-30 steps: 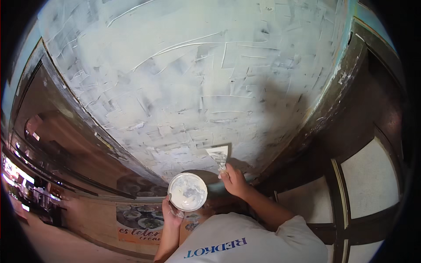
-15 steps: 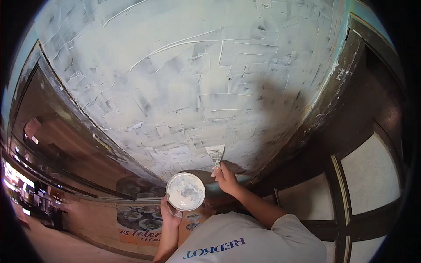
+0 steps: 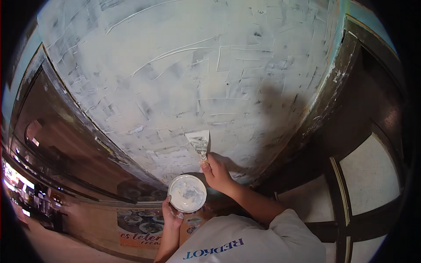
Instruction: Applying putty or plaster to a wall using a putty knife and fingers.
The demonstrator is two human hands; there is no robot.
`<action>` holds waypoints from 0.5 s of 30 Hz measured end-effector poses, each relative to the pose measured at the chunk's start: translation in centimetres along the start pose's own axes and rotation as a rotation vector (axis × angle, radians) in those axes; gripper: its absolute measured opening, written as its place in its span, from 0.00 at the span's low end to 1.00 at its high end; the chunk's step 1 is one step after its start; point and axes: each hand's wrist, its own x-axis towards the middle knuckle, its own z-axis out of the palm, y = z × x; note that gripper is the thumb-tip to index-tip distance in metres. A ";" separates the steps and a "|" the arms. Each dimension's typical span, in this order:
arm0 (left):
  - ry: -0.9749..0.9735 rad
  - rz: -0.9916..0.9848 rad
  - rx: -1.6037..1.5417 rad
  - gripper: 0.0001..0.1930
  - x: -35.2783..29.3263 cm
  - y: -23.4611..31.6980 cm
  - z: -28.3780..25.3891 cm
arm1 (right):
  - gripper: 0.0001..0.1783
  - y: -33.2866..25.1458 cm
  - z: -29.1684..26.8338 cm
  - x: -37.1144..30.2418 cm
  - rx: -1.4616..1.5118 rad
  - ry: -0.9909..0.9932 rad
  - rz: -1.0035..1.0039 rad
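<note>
My right hand (image 3: 216, 173) is closed round the handle of a putty knife (image 3: 200, 143). Its wide, white-smeared blade lies against the wall (image 3: 175, 101), which carries uneven white filler with ridges and greyish patches. Below and a little left of the knife, my left hand (image 3: 172, 214) holds a round white tub (image 3: 187, 193) by its side and underside. White paste (image 3: 180, 195) coats the inside of the tub, and some is smeared on my left fingers. The lower part of the tub is hidden from above.
Dark wooden frames border the wall, a left frame (image 3: 83, 111) and a right frame (image 3: 326, 98). Pale panels (image 3: 369, 175) in dark framing stand at the right. A printed food banner (image 3: 138, 225) hangs low at the left. My shadow (image 3: 280, 109) falls on the wall.
My right hand has moved the putty knife up and to the left along the wall. The tub and my left hand have shifted only slightly.
</note>
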 end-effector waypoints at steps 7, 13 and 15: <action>0.036 -0.020 -0.041 0.21 0.3 0.0 -0.2 | 0.14 4.8 1.5 -3.5 0.046 -0.016 0.094; 0.101 -0.012 -0.023 0.21 0.5 -0.4 0.1 | 0.16 10.0 2.3 -7.6 0.067 -0.111 0.176; 0.075 -0.031 -0.028 0.21 0.5 -0.4 0.3 | 0.16 10.8 1.6 -9.4 0.056 -0.112 0.151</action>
